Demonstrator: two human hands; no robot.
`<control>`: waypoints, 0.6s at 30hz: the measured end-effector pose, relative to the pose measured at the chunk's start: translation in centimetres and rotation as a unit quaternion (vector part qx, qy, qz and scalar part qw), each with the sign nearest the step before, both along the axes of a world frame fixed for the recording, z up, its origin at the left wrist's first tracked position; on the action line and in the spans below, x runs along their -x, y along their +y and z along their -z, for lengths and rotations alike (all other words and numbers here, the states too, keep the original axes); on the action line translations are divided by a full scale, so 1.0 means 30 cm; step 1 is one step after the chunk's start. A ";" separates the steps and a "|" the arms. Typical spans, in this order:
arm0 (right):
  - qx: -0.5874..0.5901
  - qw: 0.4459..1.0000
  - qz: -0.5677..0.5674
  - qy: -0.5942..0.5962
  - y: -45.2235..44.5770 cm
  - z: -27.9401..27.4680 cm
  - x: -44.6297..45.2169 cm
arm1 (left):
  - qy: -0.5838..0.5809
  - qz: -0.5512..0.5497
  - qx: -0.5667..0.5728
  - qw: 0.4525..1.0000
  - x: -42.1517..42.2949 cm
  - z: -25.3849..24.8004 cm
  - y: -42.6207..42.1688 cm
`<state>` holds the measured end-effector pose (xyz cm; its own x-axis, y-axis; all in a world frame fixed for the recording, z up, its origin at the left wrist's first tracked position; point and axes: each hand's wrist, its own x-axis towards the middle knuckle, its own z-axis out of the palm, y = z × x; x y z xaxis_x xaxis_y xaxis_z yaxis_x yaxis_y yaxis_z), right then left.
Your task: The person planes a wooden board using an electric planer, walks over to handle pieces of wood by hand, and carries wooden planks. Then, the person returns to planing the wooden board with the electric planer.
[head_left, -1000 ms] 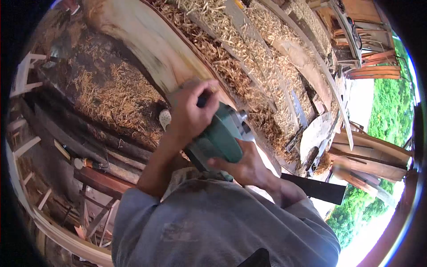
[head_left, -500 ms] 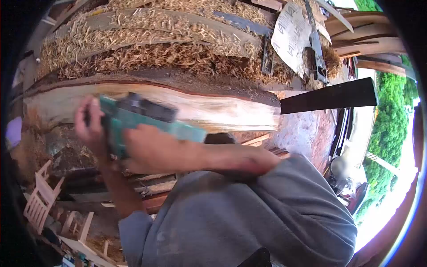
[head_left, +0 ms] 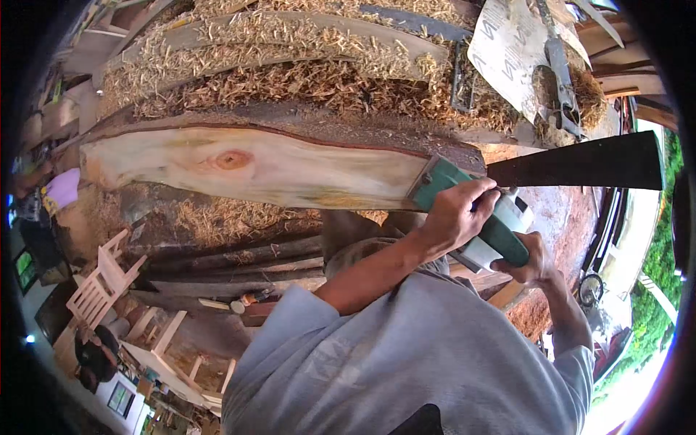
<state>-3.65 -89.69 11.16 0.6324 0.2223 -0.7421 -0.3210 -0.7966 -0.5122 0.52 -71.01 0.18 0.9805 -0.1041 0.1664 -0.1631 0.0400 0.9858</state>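
A green electric planer (head_left: 442,181) rests at the right end of a pale wooden slab (head_left: 304,163), with its rear part reaching past the slab's near edge. My left hand (head_left: 464,214) is closed on the front part of the planer. Behind it, my right hand (head_left: 533,261) wraps around the rear handle. The slab has a dark bark edge along its far side and a reddish knot left of its middle. Its planed face looks smooth.
Wood shavings (head_left: 290,90) lie thick beyond the slab. A handsaw (head_left: 560,80) and a printed sheet (head_left: 507,51) lie at the far right. A dark tapered board (head_left: 580,163) juts out beside the slab's right end. A wooden chair (head_left: 101,286) stands at lower left.
Both hands and the planer have moved from the slab's left part to its right end. The knot, hidden before, now shows.
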 end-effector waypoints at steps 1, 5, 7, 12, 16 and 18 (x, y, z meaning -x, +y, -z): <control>-0.003 1.000 0.000 0.000 0.015 0.003 -0.010 | 0.012 -0.008 0.001 1.000 -0.009 -0.002 0.020; -0.068 0.997 -0.010 -0.029 0.204 0.004 -0.082 | 0.033 -0.054 -0.047 0.997 -0.059 -0.027 0.201; -0.076 0.997 -0.013 0.010 0.319 -0.010 -0.131 | 0.051 -0.076 -0.067 0.994 -0.084 -0.044 0.319; -0.111 0.993 -0.024 0.025 0.604 -0.004 -0.237 | 0.111 -0.135 -0.057 0.983 -0.140 -0.031 0.609; -0.122 0.990 -0.070 -0.013 0.853 0.023 -0.299 | 0.196 -0.180 0.028 0.964 -0.212 -0.043 0.847; -0.117 0.990 -0.081 -0.015 1.004 0.024 -0.344 | 0.192 -0.211 0.007 0.958 -0.258 -0.047 0.986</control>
